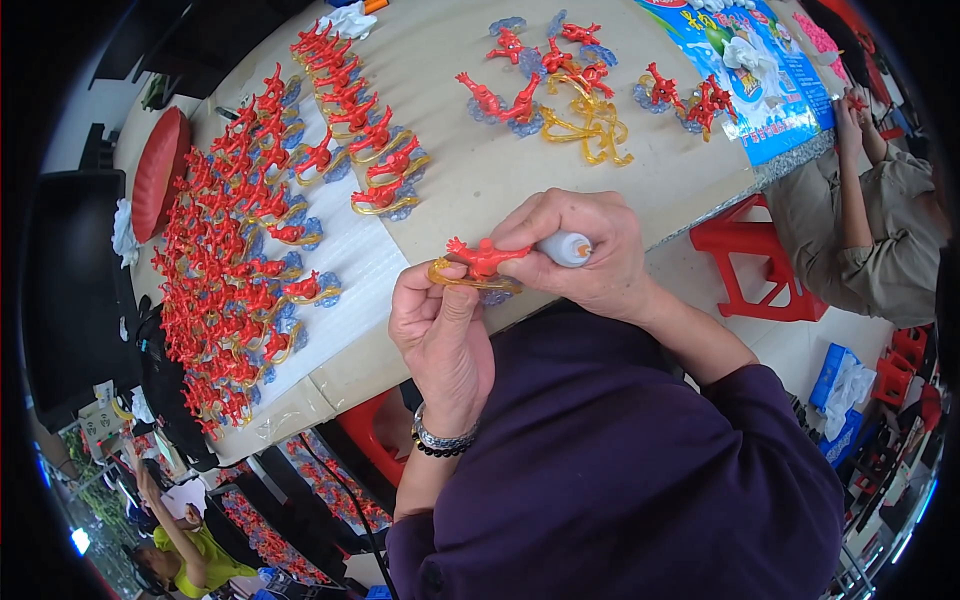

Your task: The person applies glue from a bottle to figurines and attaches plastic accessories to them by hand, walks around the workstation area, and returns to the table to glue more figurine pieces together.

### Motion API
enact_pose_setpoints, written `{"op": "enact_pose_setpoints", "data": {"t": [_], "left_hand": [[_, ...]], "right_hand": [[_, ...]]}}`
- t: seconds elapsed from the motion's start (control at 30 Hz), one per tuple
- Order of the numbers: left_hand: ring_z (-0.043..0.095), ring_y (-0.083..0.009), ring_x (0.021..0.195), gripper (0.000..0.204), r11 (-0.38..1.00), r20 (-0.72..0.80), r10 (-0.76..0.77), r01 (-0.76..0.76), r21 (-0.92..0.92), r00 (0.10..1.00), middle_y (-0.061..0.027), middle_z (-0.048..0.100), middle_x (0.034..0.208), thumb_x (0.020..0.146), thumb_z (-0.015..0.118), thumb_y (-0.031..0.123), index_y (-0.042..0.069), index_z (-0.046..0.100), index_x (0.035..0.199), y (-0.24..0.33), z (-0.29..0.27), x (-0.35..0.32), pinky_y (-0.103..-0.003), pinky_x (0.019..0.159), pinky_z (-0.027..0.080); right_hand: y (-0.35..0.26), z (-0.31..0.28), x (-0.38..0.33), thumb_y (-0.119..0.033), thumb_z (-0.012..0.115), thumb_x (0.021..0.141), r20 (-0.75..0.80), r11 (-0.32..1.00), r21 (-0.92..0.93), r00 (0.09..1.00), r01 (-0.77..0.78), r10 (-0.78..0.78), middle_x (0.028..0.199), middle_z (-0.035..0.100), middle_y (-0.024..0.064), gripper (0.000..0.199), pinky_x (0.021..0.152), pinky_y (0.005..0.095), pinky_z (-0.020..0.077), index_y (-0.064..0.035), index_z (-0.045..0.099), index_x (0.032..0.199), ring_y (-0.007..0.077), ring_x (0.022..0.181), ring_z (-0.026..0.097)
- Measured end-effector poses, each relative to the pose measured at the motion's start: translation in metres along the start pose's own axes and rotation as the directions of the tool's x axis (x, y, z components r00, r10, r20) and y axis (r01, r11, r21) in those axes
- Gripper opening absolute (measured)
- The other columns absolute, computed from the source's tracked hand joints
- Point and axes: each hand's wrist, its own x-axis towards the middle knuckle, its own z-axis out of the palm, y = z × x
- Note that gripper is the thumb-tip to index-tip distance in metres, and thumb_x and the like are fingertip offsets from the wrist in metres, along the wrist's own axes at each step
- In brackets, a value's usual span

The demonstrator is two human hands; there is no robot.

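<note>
Near the table's front edge, both hands meet on one small red plastic figurine point(487, 259). A curved translucent yellow piece point(455, 277) runs along its underside, with a bit of bluish clear base below. My left hand point(445, 335) pinches the yellow piece and base between thumb and fingers. With thumb and fingertips my right hand point(585, 250) grips the figurine's arm. A small white squeeze bottle point(567, 249) with a narrow tip is also tucked in my right hand, its tip pointing away from the figurine.
Rows of red figurines on bluish bases point(230, 270) crowd the table's left. Several figurines point(550, 55) and loose yellow pieces point(590, 125) lie ahead. A red tray point(160, 172) stands far left, a blue printed sheet point(750, 80) far right. Red stools point(750, 260) and another person point(860, 220) are at right.
</note>
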Motion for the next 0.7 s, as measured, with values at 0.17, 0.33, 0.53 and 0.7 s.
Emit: {"op": "enact_pose_setpoints", "data": {"t": [0.17, 0.33, 0.53, 0.7], "left_hand": [[0.064, -0.0145, 0.094, 0.014, 0.999, -0.02, -0.04, 0.04, -0.016, 0.999, -0.0054, 0.067, 0.103, 0.09, 0.068, 0.011, 0.006, 0.06, 0.1, -0.0001, -0.0004, 0.0004, -0.029, 0.085, 0.051], [0.064, -0.0141, 0.094, 0.014, 0.999, -0.027, -0.045, 0.044, -0.008, 0.999, -0.0054, 0.067, 0.103, 0.09, 0.068, 0.011, 0.006, 0.059, 0.099, -0.0025, -0.004, 0.0005, -0.029, 0.085, 0.05], [0.062, -0.0126, 0.093, 0.013, 0.999, -0.033, -0.04, 0.039, -0.023, 0.999, -0.0057, 0.066, 0.103, 0.09, 0.067, 0.008, 0.005, 0.059, 0.099, -0.0032, -0.0016, 0.0001, -0.027, 0.084, 0.049], [0.062, -0.0119, 0.093, 0.012, 0.999, -0.015, -0.018, 0.018, -0.039, 1.0, -0.0065, 0.067, 0.104, 0.09, 0.066, 0.005, 0.004, 0.059, 0.099, -0.0029, -0.0003, 0.0002, -0.027, 0.084, 0.048]], "right_hand": [[-0.0005, 0.0009, 0.0001, 0.004, 0.075, 0.076, -0.024, 0.999, -0.053, 1.0, 0.007, -0.009, 0.086, 0.071, 0.0121, 0.014, 0.067, 0.0254, 0.053, 0.0012, 0.066, 0.086, 0.0138, 0.078, 0.068], [-0.0005, 0.0009, 0.0005, 0.004, 0.075, 0.076, -0.028, 0.999, -0.053, 1.0, 0.004, -0.006, 0.086, 0.071, 0.0122, 0.014, 0.067, 0.0256, 0.0533, 0.0012, 0.066, 0.087, 0.0135, 0.077, 0.068], [0.0006, 0.0011, 0.0002, 0.004, 0.075, 0.076, -0.034, 0.999, -0.046, 0.999, -0.009, 0.008, 0.086, 0.071, 0.0122, 0.014, 0.067, 0.0259, 0.0536, 0.0014, 0.065, 0.086, 0.0138, 0.078, 0.068], [-0.0014, 0.0009, 0.0001, 0.005, 0.074, 0.076, -0.026, 0.998, -0.052, 0.999, -0.034, 0.033, 0.087, 0.071, 0.0124, 0.014, 0.068, 0.026, 0.0536, 0.0013, 0.065, 0.087, 0.0141, 0.079, 0.068]]}}
